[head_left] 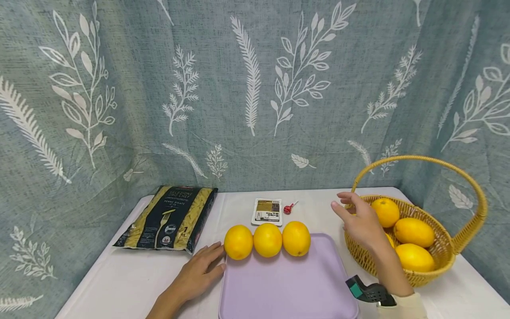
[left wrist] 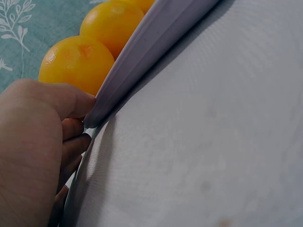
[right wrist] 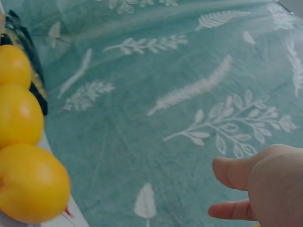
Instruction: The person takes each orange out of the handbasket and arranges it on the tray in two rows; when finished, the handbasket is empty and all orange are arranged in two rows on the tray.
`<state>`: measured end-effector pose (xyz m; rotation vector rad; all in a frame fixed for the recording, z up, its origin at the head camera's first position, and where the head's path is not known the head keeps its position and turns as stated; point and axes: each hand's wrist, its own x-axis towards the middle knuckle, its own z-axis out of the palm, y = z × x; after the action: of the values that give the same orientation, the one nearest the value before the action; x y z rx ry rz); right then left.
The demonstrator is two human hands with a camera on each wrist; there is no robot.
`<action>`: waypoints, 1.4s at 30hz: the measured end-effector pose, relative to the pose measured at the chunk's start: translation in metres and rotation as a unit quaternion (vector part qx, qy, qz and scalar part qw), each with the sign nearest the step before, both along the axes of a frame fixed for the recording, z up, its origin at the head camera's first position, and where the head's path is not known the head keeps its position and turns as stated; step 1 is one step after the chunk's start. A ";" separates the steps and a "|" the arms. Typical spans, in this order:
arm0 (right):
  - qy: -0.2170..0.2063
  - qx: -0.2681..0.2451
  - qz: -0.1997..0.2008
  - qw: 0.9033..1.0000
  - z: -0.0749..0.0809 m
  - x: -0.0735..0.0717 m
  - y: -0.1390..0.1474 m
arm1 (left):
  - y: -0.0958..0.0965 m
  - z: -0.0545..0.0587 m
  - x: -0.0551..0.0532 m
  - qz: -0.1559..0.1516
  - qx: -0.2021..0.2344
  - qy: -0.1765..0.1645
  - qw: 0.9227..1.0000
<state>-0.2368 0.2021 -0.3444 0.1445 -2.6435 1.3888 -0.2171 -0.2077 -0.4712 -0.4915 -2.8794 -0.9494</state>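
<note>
Three oranges [head_left: 267,239] stand in a row along the far edge of a lilac tray [head_left: 287,288]. My left hand [head_left: 199,272] rests at the tray's left side, its fingertips right by the leftmost orange [left wrist: 75,64]. In the left wrist view, the thumb lies against the tray's rim [left wrist: 123,61]. My right hand [head_left: 360,221] is raised beside the left rim of a wicker basket [head_left: 438,274], fingers spread and nothing held. Inside the basket lie several more oranges [head_left: 414,232], one partly hidden behind that hand.
A bag of penne pasta [head_left: 169,219] lies at the back left. Behind the oranges are a small flat packet [head_left: 267,212] and a red lollipop [head_left: 288,209]. The basket's tall arched handle [head_left: 422,158] rises at the right. A patterned curtain [head_left: 255,88] hangs behind the table.
</note>
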 end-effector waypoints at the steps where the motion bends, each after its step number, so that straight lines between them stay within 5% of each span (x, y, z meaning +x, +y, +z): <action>1: 0.001 0.004 -0.003 1.000 0.001 0.000 0.003 | 0.000 0.000 0.000 -0.001 0.001 0.001 1.000; 16: -0.015 0.078 -0.025 0.997 0.001 0.005 0.045 | 0.001 -0.001 -0.001 -0.004 0.004 -0.001 1.000; 33: -0.058 0.127 -0.004 0.990 -0.010 0.001 0.080 | 0.002 0.000 0.000 0.004 0.001 -0.007 1.000; 42: -0.125 0.129 0.030 0.983 -0.013 -0.002 0.089 | 0.001 0.000 -0.001 0.007 0.002 -0.013 1.000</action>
<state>-0.2389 0.2909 -0.3569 0.0856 -3.0459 1.1393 -0.2180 -0.2067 -0.4715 -0.4599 -2.8998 -0.9668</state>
